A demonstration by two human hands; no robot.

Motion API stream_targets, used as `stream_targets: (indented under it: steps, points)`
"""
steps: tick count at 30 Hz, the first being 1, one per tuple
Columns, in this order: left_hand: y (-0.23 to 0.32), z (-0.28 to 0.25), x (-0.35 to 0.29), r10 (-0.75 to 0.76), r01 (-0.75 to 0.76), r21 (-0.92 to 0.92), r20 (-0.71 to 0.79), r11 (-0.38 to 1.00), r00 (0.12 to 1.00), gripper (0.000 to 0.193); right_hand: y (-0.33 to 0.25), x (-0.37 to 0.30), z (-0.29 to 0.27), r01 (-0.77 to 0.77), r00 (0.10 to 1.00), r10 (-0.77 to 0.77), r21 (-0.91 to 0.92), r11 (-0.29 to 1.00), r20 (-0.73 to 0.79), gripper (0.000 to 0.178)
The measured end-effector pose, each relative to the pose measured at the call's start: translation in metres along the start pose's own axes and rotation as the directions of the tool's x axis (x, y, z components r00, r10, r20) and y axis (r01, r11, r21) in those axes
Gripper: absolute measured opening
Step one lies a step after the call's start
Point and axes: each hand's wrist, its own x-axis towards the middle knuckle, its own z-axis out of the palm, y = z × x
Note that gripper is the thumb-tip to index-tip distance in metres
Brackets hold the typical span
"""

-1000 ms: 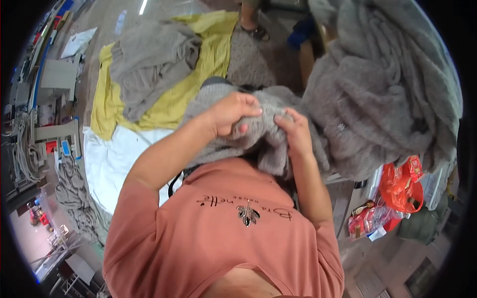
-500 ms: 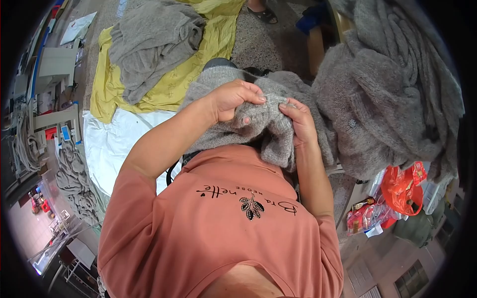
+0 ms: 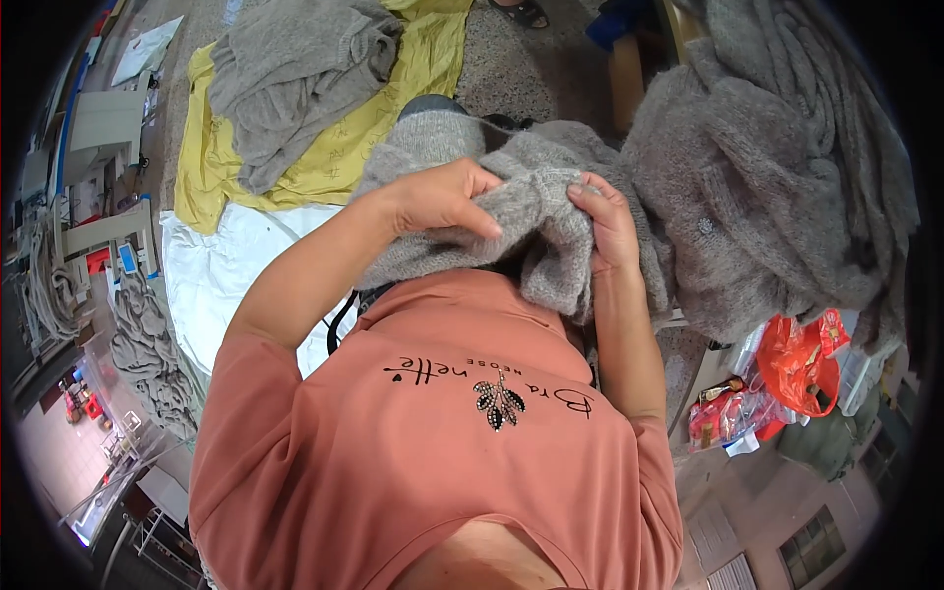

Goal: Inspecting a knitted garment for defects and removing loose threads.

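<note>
Across my lap lies a fuzzy grey knitted garment point(image 3: 539, 202), bunched in front of my stomach. My left hand point(image 3: 444, 200) is closed over a fold of it, thumb and forefinger on either side of the knit and the other fingers hidden underneath. At the garment's pale edge, my right hand point(image 3: 607, 224) pinches the knit between thumb and fingers. Part of the garment hangs down between my two hands. Beyond them, more of the grey knit spreads over my lap.
At right a large heap of grey knitwear point(image 3: 747, 197) reaches close to my right forearm. More folded knitwear point(image 3: 295, 79) rests on a yellow sheet point(image 3: 202, 187) at far left, beside a white sheet point(image 3: 226, 285). Red plastic bags point(image 3: 795, 369) sit at lower right. A co-worker's sandalled foot point(image 3: 521, 12) shows at the top.
My left hand has shifted slightly left and down from the edge, its thumb now lower over the fold. My right hand still pinches the edge, a little farther right, so the hands are wider apart.
</note>
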Motion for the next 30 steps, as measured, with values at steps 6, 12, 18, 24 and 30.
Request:
stream_targets:
  steps: [6, 12, 18, 24, 30]
  points:
    - [0.001, -0.014, -0.019, 0.019, -0.009, -0.264, 0.037, 0.965, 0.999, 0.026, 0.001, -0.001, -0.003, 0.017, 0.999, -0.013, -0.127, 0.992, 0.031, 0.01]
    - [0.001, -0.009, -0.024, 0.045, -0.041, -0.431, -0.002, 0.901, 0.999, 0.024, -0.002, -0.006, 0.001, 0.008, 0.995, 0.008, -0.167, 0.986, 0.095, 0.009]
    - [0.006, -0.006, -0.025, 0.083, -0.044, -0.47, 0.061, 0.882, 0.995, 0.025, -0.005, -0.007, 0.002, 0.024, 0.995, -0.005, -0.19, 0.981, 0.096, 0.009]
    - [0.014, 0.006, -0.036, 0.158, -0.162, 0.137, 0.038, 0.977, 0.987, 0.026, -0.017, -0.025, 0.017, 0.215, 0.975, -0.219, -0.308, 0.927, 0.022, 0.009]
    - [0.003, 0.006, -0.045, 0.957, -0.118, 0.989, -0.048, 0.085, 0.287, 0.015, -0.034, -0.074, 0.04, 0.891, 0.449, -0.325, -0.442, 0.098, 0.832, 0.018]
